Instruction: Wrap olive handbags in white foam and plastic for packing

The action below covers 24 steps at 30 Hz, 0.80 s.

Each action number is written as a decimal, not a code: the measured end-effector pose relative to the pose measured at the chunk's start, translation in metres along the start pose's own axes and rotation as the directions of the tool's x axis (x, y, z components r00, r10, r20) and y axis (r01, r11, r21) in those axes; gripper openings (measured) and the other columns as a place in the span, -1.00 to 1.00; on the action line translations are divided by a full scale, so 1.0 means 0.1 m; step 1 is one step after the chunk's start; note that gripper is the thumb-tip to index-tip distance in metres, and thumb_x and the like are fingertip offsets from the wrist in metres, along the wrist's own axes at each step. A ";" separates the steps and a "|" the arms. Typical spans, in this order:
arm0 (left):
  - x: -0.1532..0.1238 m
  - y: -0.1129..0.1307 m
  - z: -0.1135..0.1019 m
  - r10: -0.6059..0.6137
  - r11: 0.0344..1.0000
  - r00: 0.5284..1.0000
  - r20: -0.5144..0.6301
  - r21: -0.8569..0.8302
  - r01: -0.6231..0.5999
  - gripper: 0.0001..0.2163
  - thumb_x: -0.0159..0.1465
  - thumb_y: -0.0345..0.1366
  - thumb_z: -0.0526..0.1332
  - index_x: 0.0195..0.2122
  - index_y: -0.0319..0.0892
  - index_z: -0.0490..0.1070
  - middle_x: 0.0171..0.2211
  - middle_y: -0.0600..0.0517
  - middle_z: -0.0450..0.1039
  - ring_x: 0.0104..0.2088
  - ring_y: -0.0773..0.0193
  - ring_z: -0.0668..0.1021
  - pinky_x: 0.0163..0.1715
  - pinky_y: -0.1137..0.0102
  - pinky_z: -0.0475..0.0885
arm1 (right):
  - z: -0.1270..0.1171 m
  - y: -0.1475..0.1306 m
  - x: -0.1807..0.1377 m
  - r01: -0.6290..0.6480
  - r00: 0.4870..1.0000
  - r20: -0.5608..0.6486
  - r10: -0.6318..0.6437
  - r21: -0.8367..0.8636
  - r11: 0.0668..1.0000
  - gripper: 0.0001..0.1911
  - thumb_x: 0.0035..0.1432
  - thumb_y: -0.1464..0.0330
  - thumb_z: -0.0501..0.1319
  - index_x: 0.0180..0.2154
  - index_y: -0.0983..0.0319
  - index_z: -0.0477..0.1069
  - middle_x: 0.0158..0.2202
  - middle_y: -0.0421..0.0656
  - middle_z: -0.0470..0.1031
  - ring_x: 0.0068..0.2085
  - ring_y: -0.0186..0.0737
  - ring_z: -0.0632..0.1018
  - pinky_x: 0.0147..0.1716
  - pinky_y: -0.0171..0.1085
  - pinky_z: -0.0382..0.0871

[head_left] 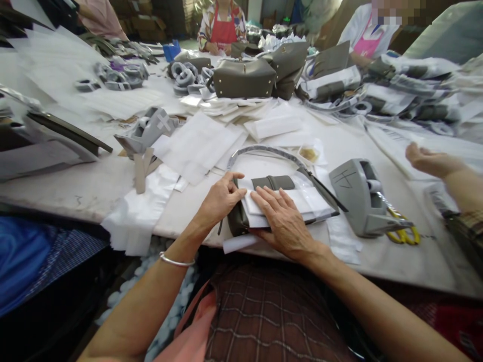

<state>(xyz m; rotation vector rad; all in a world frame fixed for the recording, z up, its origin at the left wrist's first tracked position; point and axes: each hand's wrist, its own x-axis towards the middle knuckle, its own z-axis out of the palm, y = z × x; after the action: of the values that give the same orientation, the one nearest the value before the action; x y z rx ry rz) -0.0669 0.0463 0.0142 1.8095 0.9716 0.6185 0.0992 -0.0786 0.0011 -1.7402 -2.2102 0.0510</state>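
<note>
A small olive-grey handbag (272,183) lies flat at the near edge of the white table (90,186), partly wrapped in white tissue paper (298,201). My left hand (221,200) rests on the bag's left end, fingers curled with the thumb and forefinger pinching the paper's edge. My right hand (284,221) lies flat on the paper over the bag, fingers stretched out and pressing down. The bag's grey handle (260,150) arcs behind it.
A grey tape dispenser (360,196) stands to the right with yellow-handled scissors (403,232) beside it. Another dispenser (149,129) sits at the left. White paper sheets (196,143) cover the middle. Finished handbags (245,76) stand far back. Another person's hand (430,161) reaches in at the right.
</note>
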 end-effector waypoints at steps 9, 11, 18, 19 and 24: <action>0.14 0.02 0.00 0.011 0.993 0.996 -0.085 0.116 -0.001 -0.67 0.22 -0.32 0.19 0.02 -0.23 0.35 -0.47 0.16 0.37 -0.41 0.32 0.46 -0.35 0.42 0.29 | 0.01 0.01 -0.03 0.001 0.997 -0.072 0.001 0.023 1.000 -0.19 0.17 0.17 0.28 0.34 0.26 0.04 0.34 0.01 0.19 0.34 0.05 0.19 0.33 0.11 -0.02; 0.19 -0.01 0.02 0.041 0.993 0.996 -0.076 0.115 -0.032 -0.70 0.23 -0.38 0.17 0.01 -0.21 0.35 -0.48 0.17 0.36 -0.43 0.34 0.45 -0.35 0.42 0.29 | 0.01 0.01 -0.03 0.003 0.996 -0.093 0.000 0.030 1.000 -0.20 0.18 0.17 0.27 0.34 0.25 0.04 0.33 0.00 0.21 0.34 0.04 0.20 0.33 0.10 -0.01; 0.33 -0.19 0.08 0.007 0.999 0.993 -0.117 0.037 -0.003 -0.74 0.16 -0.50 0.12 -0.12 -0.17 0.30 -0.59 0.25 0.20 -0.60 0.41 0.32 -0.54 0.48 0.20 | 0.04 0.01 -0.02 0.038 0.994 -0.106 -0.038 -0.003 0.999 -0.32 0.24 0.22 0.22 0.31 0.27 0.11 0.32 0.00 0.22 0.34 0.00 0.21 0.33 0.08 0.00; 0.34 -0.22 0.09 -0.018 1.000 0.993 -0.113 0.001 0.018 -0.74 0.16 -0.49 0.11 -0.12 -0.16 0.29 -0.59 0.26 0.19 -0.64 0.42 0.30 -0.58 0.49 0.19 | 0.04 0.01 -0.02 0.045 0.994 -0.104 -0.046 -0.010 0.999 -0.33 0.25 0.21 0.21 0.31 0.28 0.12 0.32 0.01 0.22 0.34 0.01 0.21 0.33 0.08 0.00; 0.34 -0.24 0.11 -0.021 0.999 0.988 -0.152 0.043 0.028 -0.76 0.18 -0.48 0.14 -0.12 -0.15 0.29 -0.59 0.25 0.22 -0.63 0.40 0.35 -0.53 0.47 0.28 | 0.05 0.01 -0.03 0.065 0.992 -0.106 -0.068 -0.034 0.997 -0.34 0.28 0.18 0.21 0.30 0.30 0.13 0.31 0.03 0.24 0.32 0.01 0.24 0.31 0.08 0.04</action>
<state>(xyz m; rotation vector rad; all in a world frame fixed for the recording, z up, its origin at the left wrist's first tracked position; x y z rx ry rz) -0.0484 0.0742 -0.0127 1.8077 1.1158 0.7328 0.0992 -0.0807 -0.0048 -1.6428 -2.2001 -0.0901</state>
